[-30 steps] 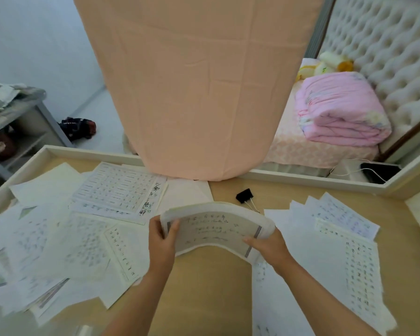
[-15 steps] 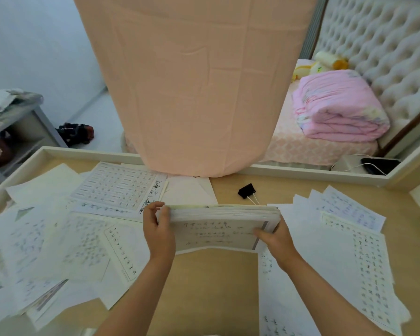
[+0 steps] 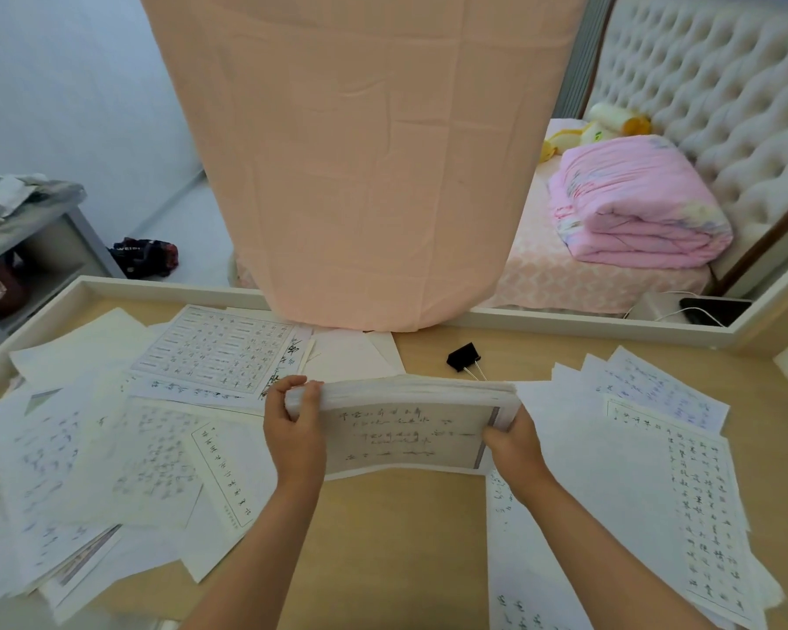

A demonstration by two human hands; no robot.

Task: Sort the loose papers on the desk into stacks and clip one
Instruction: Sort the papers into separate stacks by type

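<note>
A thick stack of papers (image 3: 406, 429) stands on its long edge on the wooden desk (image 3: 401, 538), its written face toward me. My left hand (image 3: 294, 429) grips the stack's left end and my right hand (image 3: 510, 443) grips its right end. A black binder clip (image 3: 464, 356) with silver handles lies on the desk just behind the stack, untouched. Loose sheets (image 3: 110, 447) with handwritten characters cover the desk's left side, and more loose sheets (image 3: 633, 470) lie spread on the right.
A peach cloth-covered object (image 3: 365, 152) rises at the desk's back edge. The desk has a raised white rim (image 3: 565, 325). Behind it are a bed with a folded pink quilt (image 3: 633, 206), a grey shelf (image 3: 33, 247) at left, and a cabled dark device (image 3: 710, 309).
The stack was curved and tilted flat a second ago; now both hands hold it upright and squared on its lower edge.
</note>
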